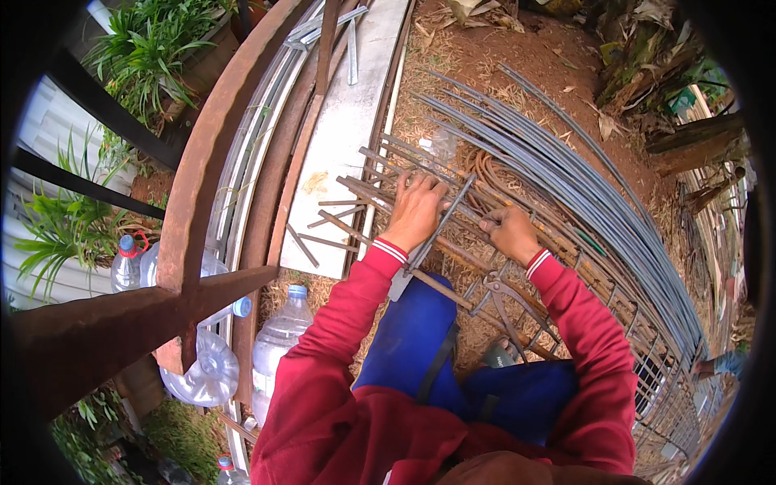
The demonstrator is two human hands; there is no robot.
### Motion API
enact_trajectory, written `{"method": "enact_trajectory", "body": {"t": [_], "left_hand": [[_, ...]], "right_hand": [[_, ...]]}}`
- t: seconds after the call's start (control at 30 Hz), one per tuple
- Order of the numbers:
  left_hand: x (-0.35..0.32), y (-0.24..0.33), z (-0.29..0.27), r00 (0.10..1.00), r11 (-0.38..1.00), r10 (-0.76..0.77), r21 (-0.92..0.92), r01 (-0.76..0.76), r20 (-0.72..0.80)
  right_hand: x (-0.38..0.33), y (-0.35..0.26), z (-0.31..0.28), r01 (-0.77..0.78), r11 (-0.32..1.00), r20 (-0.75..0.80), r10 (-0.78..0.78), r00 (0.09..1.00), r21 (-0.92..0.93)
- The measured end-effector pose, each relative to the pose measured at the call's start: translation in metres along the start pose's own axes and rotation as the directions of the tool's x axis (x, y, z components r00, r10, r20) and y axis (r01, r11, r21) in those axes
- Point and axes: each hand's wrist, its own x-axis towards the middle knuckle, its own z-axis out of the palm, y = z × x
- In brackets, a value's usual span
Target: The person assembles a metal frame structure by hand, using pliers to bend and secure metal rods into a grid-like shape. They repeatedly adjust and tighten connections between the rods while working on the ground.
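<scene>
The left hand (415, 212) lies flat, fingers spread, on the rusty rebar cage (485, 267) running away rightward, while the right hand (511, 233) (the nearer to the joint) pinches something small, fingers closed.

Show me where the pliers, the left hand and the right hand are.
pliers (505, 295), head view, on the joint of the handles.
left hand (416, 212), head view, on its back.
right hand (511, 233), head view, on its back.
</scene>
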Motion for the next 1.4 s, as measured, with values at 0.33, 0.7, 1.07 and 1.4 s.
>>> {"method": "enact_trajectory", "body": {"t": [0.33, 0.7, 1.07, 1.4], "left_hand": [[0.006, -0.017, -0.001, 0.998, 0.989, 0.052, -0.14, -0.047, 0.033], [-0.014, 0.037, -0.005, 0.893, 0.882, -0.443, -0.221, 0.417, -0.083], [0.0, 0.023, -0.002, 0.579, -0.381, -0.561, -0.806, 0.454, 0.591], [0.007, 0.021, 0.004, 0.621, -0.138, -0.566, -0.804, 0.578, 0.543]], "right_hand": [[0.001, 0.005, 0.008, 0.072, 0.997, -0.088, -0.072, 0.994, -0.009], [-0.002, 0.004, 0.007, 0.021, 0.999, -0.069, -0.018, 0.997, 0.045], [-0.001, 0.003, 0.005, 0.055, 0.997, -0.058, -0.058, 0.997, -0.053], [-0.004, -0.006, -0.003, 0.088, 0.996, 0.0, -0.088, 0.996, -0.031]]}}
